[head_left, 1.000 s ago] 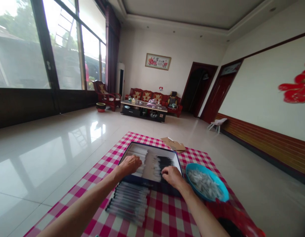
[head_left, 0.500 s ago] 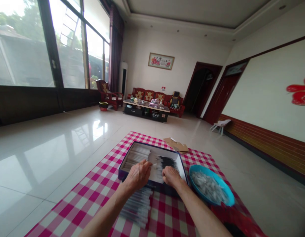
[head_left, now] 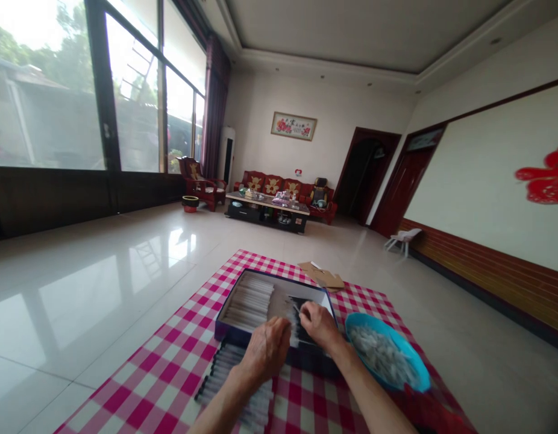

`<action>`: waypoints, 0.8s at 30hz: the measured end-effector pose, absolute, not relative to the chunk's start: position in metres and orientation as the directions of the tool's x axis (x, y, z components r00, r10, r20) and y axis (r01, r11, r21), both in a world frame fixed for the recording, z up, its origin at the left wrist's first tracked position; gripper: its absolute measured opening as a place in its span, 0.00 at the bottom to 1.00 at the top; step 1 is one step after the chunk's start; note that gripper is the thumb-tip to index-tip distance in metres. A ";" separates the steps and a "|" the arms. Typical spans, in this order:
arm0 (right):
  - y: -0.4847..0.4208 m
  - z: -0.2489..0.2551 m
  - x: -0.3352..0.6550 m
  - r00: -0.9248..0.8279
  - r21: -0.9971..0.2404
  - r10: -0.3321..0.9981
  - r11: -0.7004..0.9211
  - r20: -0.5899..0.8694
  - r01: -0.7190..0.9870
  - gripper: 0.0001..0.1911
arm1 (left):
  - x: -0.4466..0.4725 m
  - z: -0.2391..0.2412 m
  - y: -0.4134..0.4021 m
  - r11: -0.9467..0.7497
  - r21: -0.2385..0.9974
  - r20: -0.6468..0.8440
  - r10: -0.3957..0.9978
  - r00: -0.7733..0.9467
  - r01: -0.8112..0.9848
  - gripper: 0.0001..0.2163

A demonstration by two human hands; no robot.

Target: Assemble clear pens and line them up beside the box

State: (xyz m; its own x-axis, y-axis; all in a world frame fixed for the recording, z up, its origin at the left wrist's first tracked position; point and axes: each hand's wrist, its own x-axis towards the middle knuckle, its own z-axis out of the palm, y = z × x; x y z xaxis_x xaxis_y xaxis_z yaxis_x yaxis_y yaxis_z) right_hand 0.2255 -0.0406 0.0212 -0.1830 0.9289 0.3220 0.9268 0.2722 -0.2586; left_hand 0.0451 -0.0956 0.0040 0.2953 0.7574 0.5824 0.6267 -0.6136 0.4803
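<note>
My left hand (head_left: 267,346) is closed over the near edge of a shallow dark-blue box (head_left: 222,328); what its fingers hold is hidden. My right hand (head_left: 319,325) pinches above the box's right part, a slender piece at its fingertips too small to name. White tubes (head_left: 252,298) lie in a row in the box's left side. Thin black sticks (head_left: 299,301) lie on the right, partly behind my right hand. In front of the box, more pale tubes with dark ends (head_left: 218,377) lie side by side, partly under my left forearm.
A blue plastic basin (head_left: 421,367) full of small translucent pieces (head_left: 381,352) stands right of the box. Flat brown cardboard (head_left: 324,277) lies behind it. A red item (head_left: 435,410) sits near the right edge of the checked tablecloth (head_left: 156,355). Beyond are a coffee table (head_left: 265,205) and sofa.
My left hand has moved right and nearer to me, out of the box's middle. My right hand has lifted slightly from the black sticks, fingers pinched. The view has tilted up a little.
</note>
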 end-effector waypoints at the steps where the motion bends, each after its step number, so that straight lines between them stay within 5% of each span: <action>1: -0.046 0.024 0.229 -0.144 -0.306 0.917 0.267 0.372 0.914 0.09 | 0.049 0.003 -0.097 -0.620 0.490 0.587 0.755 0.294 0.614 0.09; 5: -0.086 0.029 0.247 0.072 -0.561 0.848 0.281 0.525 0.778 0.18 | 0.070 -0.001 -0.106 -0.679 0.532 0.614 0.721 0.321 0.507 0.11; 9: -0.137 0.022 0.262 0.396 -0.861 0.775 0.368 0.493 0.350 0.30 | 0.090 -0.003 -0.121 -0.717 0.579 0.597 0.697 0.397 0.388 0.13; 15: -0.170 0.012 0.276 0.624 -0.908 0.664 0.357 0.412 0.220 0.32 | 0.101 -0.007 -0.139 -0.718 0.606 0.534 0.687 0.494 0.344 0.11; 24: -0.172 0.013 0.267 0.614 -0.918 0.692 0.364 0.379 0.158 0.29 | 0.105 -0.011 -0.143 -0.717 0.580 0.503 0.689 0.522 0.387 0.10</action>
